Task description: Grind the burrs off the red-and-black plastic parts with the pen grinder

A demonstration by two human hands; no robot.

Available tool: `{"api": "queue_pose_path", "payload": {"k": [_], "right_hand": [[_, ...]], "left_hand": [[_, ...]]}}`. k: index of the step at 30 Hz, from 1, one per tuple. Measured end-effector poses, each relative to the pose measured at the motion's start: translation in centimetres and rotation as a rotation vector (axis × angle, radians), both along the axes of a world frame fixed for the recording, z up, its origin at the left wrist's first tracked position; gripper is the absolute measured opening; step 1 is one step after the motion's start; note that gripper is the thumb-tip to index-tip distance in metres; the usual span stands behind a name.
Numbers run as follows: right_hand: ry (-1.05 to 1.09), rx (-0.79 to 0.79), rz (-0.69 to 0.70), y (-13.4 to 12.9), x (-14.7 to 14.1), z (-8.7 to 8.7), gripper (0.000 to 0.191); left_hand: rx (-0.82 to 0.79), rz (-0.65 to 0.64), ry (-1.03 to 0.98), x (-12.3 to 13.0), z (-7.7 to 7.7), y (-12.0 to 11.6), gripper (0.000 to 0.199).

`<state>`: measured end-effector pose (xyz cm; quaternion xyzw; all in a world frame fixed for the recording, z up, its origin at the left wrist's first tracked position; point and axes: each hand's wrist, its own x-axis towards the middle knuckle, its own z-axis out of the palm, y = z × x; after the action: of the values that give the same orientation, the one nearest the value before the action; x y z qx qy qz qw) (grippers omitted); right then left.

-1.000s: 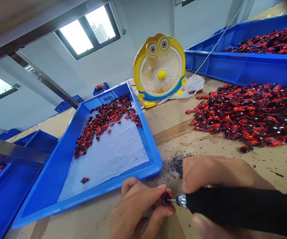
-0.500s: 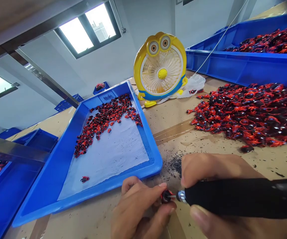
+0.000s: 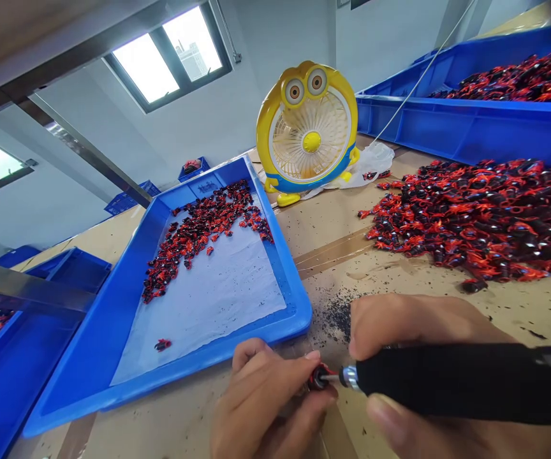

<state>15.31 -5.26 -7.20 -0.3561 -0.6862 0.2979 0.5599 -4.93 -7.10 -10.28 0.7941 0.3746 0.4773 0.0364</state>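
Observation:
My left hand (image 3: 270, 401) pinches a small red and black plastic part (image 3: 319, 377) between thumb and forefinger, above the table just in front of the tray. My right hand (image 3: 414, 325) is wrapped round a thick black electric screwdriver (image 3: 448, 382), which lies level and comes in from the right. Its thin metal bit (image 3: 331, 378) meets the round end of the part; how deep it goes I cannot tell. Fine black shavings (image 3: 337, 315) lie on the table just beyond my hands.
A blue tray (image 3: 299, 299) lined with white paper holds many similar parts (image 3: 199, 229). To the right a large heap of them (image 3: 486, 217) lies before a blue bin (image 3: 467, 131). A yellow fan (image 3: 311, 141) stands behind, and a metal frame (image 3: 84, 150) crosses the left side.
Almost nothing has moved. My right hand and the screwdriver have shifted very slightly to the right, and a little more of the bit shows.

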Motion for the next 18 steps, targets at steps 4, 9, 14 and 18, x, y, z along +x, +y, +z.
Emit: {"api": "queue_pose_path", "payload": {"k": [4,9,14,18], "right_hand": [[-0.043,0.021,0.067,0.0,0.3,0.1,0.018],[-0.067,0.027,0.058,0.1,1.0,0.1,0.018],[-0.112,0.044,0.104,0.8,1.2,0.3,0.023],[-0.105,-0.006,0.112,1.0,1.2,0.2,0.018]], "left_hand": [[-0.012,-0.013,0.018,-0.3,-0.3,0.0,0.033],[-0.012,-0.052,0.005,-0.6,-0.2,0.1,0.041],[-0.045,-0.068,-0.034,-0.4,-0.1,0.2,0.035],[-0.029,-0.107,-0.045,-0.5,0.0,0.4,0.033]]}}
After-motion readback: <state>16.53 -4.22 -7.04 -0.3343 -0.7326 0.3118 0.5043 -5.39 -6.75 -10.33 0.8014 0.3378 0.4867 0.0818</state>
